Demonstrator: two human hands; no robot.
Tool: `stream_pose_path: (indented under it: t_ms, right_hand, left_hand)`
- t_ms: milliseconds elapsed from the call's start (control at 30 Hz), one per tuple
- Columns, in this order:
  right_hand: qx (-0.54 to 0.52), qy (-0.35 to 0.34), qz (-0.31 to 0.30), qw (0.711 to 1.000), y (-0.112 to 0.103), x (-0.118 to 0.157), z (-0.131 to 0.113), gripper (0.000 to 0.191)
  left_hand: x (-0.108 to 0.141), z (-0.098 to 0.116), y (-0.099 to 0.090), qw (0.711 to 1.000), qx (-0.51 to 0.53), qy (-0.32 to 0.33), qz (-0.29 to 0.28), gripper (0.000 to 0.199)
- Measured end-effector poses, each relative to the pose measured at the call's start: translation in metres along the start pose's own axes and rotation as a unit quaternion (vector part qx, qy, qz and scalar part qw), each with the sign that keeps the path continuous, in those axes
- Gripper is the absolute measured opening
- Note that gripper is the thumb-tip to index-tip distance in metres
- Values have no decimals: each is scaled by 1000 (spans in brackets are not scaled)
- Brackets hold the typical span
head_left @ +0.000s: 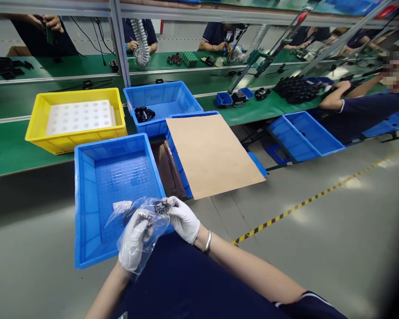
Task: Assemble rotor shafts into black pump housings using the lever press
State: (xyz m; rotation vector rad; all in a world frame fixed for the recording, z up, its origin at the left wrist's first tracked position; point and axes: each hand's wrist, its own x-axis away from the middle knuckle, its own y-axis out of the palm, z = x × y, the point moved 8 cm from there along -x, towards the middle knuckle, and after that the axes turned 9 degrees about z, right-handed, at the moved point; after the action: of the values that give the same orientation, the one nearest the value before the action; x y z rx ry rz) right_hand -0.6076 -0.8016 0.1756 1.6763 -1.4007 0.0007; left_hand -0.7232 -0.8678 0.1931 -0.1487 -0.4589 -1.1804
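Observation:
My left hand, in a white glove, is closed round a clear plastic bag, whose film hangs loosely about the fingers. Beside it my right hand, also gloved, pinches at a small black part by the bag's upper edge. Film covers some of that part, so its kind and whether it lies fully inside the bag cannot be made out. Both hands are over the near right corner of a blue bin. In this bin, behind the bag, are a white printed piece and something dark, partly hidden.
A yellow bin with a white foam tray stands on the green bench. Another blue bin holds black parts. Brown cardboard covers a bin to the right. Co-workers sit across the bench and at far right.

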Motion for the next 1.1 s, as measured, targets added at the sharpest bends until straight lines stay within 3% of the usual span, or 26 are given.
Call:
stream_pose_path:
  t_ms: [167,300,400,600,733,833,967,1100]
  right_hand:
    - [-27,38,-35,998,2,-1,5,32]
    - [-26,70,-59,995,5,1,9,28]
    - [-25,86,-73,993,8,3,9,26]
    - [-31,92,-91,991,13,3,9,23]
    - [-32,85,-92,992,17,0,7,23]
    - [-32,91,-92,991,21,0,5,28]
    - [-53,107,-102,988,30,4,0,48]
    - [-42,94,-117,988,38,9,-5,54]
  left_hand:
    - [-3,-4,-13,997,27,-49,47,31]
    - [-11,7,-14,997,-57,5,59,38]
    - [-16,16,-11,987,-139,62,46,29]
    - [-25,19,-7,979,-193,69,-6,24]
    - [-24,19,-1,982,-169,41,-70,29]
    - [-24,19,-7,988,-140,7,-59,32]
    - [-23,25,-18,988,-151,0,-39,38]
    - [-21,34,-14,990,-120,22,-67,36]
